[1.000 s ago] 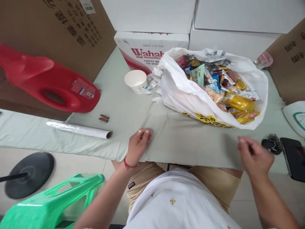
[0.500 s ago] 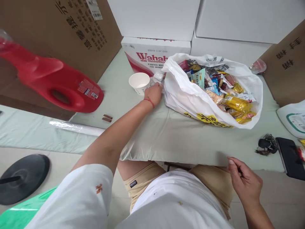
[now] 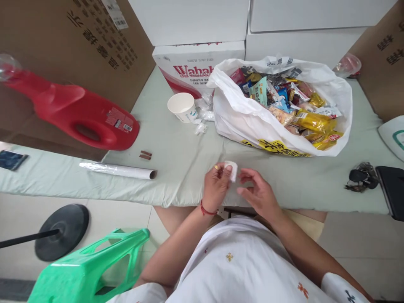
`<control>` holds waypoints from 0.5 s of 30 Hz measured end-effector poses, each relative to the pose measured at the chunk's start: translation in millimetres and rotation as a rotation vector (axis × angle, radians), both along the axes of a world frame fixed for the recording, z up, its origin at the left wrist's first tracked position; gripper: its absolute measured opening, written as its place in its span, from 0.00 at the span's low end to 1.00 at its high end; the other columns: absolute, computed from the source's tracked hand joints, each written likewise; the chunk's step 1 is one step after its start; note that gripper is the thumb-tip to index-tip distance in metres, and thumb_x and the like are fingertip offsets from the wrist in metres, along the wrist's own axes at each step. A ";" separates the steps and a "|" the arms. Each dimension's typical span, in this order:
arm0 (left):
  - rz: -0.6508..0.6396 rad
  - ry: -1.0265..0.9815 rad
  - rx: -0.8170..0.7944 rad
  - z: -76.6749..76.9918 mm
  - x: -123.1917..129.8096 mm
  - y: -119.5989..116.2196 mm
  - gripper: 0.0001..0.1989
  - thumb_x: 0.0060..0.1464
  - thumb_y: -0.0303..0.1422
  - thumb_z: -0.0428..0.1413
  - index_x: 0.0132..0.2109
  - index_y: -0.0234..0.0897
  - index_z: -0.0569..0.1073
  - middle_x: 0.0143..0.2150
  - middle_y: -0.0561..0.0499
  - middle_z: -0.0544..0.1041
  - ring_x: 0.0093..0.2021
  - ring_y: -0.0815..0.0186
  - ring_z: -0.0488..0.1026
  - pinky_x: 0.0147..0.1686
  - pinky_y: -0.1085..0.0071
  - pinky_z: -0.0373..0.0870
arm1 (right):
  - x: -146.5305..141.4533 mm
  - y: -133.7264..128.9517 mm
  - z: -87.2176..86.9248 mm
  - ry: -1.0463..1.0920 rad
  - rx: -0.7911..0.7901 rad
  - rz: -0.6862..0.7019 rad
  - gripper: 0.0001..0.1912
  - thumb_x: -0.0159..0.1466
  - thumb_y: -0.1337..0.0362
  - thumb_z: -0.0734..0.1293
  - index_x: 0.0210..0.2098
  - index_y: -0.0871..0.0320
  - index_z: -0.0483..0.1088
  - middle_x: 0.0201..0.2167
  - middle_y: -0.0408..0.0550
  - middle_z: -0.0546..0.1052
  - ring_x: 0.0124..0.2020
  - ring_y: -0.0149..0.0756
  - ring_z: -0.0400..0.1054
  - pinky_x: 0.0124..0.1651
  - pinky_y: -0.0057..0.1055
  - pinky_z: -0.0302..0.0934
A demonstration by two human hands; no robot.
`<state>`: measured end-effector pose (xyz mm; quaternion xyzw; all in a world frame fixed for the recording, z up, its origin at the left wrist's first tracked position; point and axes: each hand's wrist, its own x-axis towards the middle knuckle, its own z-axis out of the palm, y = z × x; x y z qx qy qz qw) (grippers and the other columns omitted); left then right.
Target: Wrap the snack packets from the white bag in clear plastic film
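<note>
My left hand [image 3: 217, 185] pinches a small flat white piece [image 3: 232, 170], perhaps folded tissue or a packet, just above the table's near edge. Close on its right, my right hand [image 3: 257, 191] has its fingers apart and curved toward the piece, with nothing in them. Beyond the hands stands a white paper cup [image 3: 182, 107]. Crumpled clear plastic wrappers [image 3: 204, 110] lie beside the cup. To their right a white plastic bag [image 3: 236, 118] gapes wide, full of snacks in colourful packets [image 3: 284, 105].
A red jug [image 3: 78, 113] lies tilted at the left, near two brown strips [image 3: 145, 155] and a plastic-wrapped roll [image 3: 118, 170]. A Wahaha carton [image 3: 192, 69] stands behind the cup. Keys [image 3: 361, 176] and a black phone [image 3: 391, 189] are at right. A green stool [image 3: 82, 269] stands below left.
My left hand has come back from the wrappers beside the cup to the table's near edge, now holding the white piece. My right hand has moved left toward it and opened.
</note>
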<state>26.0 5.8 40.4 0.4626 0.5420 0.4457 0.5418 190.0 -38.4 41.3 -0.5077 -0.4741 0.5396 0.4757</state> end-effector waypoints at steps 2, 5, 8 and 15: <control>-0.001 -0.179 -0.063 1.5 13.1 -13.8 0.26 0.59 0.59 0.59 0.42 0.38 0.77 0.30 0.53 0.74 0.25 0.71 0.67 0.23 0.73 0.64 | -13.7 9.8 -7.2 0.133 -0.046 -0.038 0.19 0.62 0.48 0.75 0.46 0.54 0.76 0.40 0.48 0.80 0.38 0.36 0.74 0.37 0.32 0.74; 0.031 -0.310 -0.099 5.3 16.2 -19.2 0.25 0.52 0.53 0.68 0.45 0.37 0.79 0.40 0.49 0.79 0.33 0.67 0.75 0.27 0.72 0.72 | -15.9 14.5 -13.1 0.238 -0.096 -0.169 0.16 0.60 0.49 0.76 0.39 0.54 0.76 0.33 0.44 0.77 0.32 0.33 0.70 0.32 0.29 0.71; -0.034 -0.286 -0.113 7.0 14.1 -17.8 0.24 0.51 0.50 0.70 0.47 0.37 0.81 0.42 0.47 0.79 0.37 0.66 0.75 0.28 0.73 0.73 | -7.9 12.7 -14.2 0.331 -0.154 -0.201 0.17 0.55 0.51 0.79 0.35 0.54 0.76 0.28 0.40 0.73 0.27 0.29 0.64 0.26 0.25 0.66; -0.008 -0.419 -0.215 0.4 25.0 -10.9 0.23 0.39 0.42 0.76 0.36 0.36 0.76 0.29 0.58 0.74 0.25 0.76 0.64 0.24 0.77 0.59 | 11.5 0.5 -21.6 0.234 -0.199 -0.059 0.18 0.57 0.54 0.78 0.42 0.54 0.74 0.32 0.43 0.75 0.32 0.33 0.68 0.33 0.30 0.71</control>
